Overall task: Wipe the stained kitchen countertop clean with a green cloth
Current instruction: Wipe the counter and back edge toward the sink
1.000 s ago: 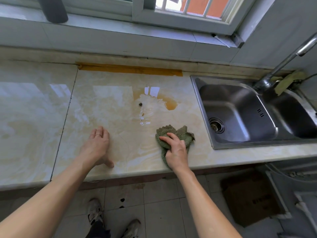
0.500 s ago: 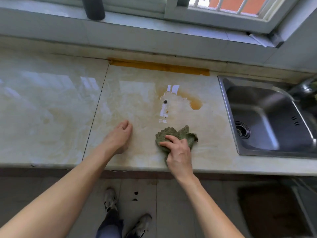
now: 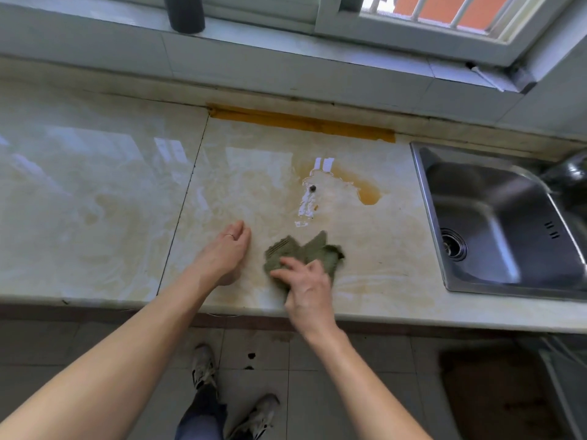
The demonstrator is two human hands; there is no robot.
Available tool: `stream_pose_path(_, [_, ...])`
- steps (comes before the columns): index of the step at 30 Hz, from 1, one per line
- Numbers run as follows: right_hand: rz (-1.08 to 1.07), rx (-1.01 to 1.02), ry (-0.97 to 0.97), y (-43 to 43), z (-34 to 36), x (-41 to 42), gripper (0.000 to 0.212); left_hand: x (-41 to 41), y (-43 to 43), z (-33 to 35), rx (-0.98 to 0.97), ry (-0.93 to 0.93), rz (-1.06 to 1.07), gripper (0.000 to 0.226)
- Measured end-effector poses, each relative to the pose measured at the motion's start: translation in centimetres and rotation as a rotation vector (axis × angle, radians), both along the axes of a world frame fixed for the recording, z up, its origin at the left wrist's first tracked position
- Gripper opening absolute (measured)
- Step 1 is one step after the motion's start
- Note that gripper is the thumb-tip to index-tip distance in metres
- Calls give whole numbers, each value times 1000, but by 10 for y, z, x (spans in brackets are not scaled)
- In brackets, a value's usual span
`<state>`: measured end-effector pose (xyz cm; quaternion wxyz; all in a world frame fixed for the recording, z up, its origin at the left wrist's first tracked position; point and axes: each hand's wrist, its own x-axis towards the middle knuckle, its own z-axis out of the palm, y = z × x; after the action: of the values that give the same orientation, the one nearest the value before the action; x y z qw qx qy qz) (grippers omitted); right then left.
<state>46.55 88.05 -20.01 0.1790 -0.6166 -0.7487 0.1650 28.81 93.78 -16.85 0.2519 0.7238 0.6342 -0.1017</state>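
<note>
Plainly, the head view looks down on a glossy cream marble-patterned kitchen countertop (image 3: 95, 201) that mirrors the window light in pale patches and is crossed by a thin dark seam (image 3: 184, 211) running from the back wall to the front edge. To the right of that seam an amber liquid stain (image 3: 368, 193) pools near the back, with a small dark speck (image 3: 313, 187) and wet glints beside it. A strip of yellow-brown tape (image 3: 301, 122) lies along the join with the wall. The crumpled green cloth (image 3: 305, 249) sits on the counter near the front edge, in front of the stain and apart from it. The right hand (image 3: 309, 290), blurred, lies on top of the cloth with its fingers spread, pressing it down. The left hand (image 3: 224, 252), with a ring on one finger, rests just beside the cloth, palm down and fingers together. A stainless steel sink (image 3: 495, 223) with a round drain is set into the counter at the right. A dark cylindrical container (image 3: 184, 12) stands on the grey sill under the white-framed window (image 3: 413, 36). Below the counter are grey floor tiles (image 3: 349, 376) and two worn light shoes (image 3: 203, 366).
</note>
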Motion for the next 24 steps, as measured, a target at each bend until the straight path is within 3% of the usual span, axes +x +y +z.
stream_pose_path(2, [134,-29,-24,-20,-6,-8,54,0,1,-2,3,-2,-4,75])
stream_pose_path(4, [136,-43,-30,-13,-5,0,57,-1,1,-2,3,-5,-8,75])
stream_pose_path(8, [-69,-91,-111,28,2,31,62,1,-2,0,-4,-12,13,74])
stream_pose_path(12, [-272,-102,23,41,15,29,58,1,-2,-2,1,-15,25,77])
stream_pose_path(14, [-197,-22,57,25,15,8,56,-1,0,-3,1,-18,17,79])
stream_pose_path(18, [46,-21,-56,-6,-4,-11,58,-1,1,-3,-9,-18,17,79])
stream_pose_path(24, [-136,-136,-95,47,7,16,60,-2,0,-2,9,-38,26,78])
